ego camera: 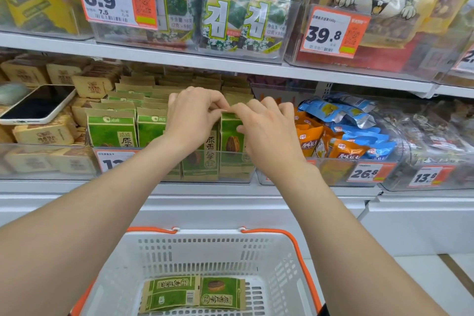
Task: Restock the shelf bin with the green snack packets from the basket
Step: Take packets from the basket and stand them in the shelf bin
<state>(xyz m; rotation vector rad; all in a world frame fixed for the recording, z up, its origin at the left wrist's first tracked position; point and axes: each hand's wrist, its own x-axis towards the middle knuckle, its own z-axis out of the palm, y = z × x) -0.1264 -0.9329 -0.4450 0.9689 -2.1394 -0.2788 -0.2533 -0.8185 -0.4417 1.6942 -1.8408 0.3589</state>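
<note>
Two packets (169,292) lie in the basket (205,246) at 6 o'clock; left hand (191,115) and right hand (266,128) pinch another packet (229,136) by its top at 12 o'clock, seating it upright in the bin (230,174).

Green snack packets (111,131) upright in clear shelf bin (230,178), two loose packets (192,292) flat in white basket (205,235) (orange handles)

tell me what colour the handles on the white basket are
Orange handles on the white plastic basket, seen best in the head view.

Two bare forearms enter from the lower left and lower right of the frame, uncovered to the wrists. The left hand (191,120) and right hand (269,133) are likewise bare.
</note>
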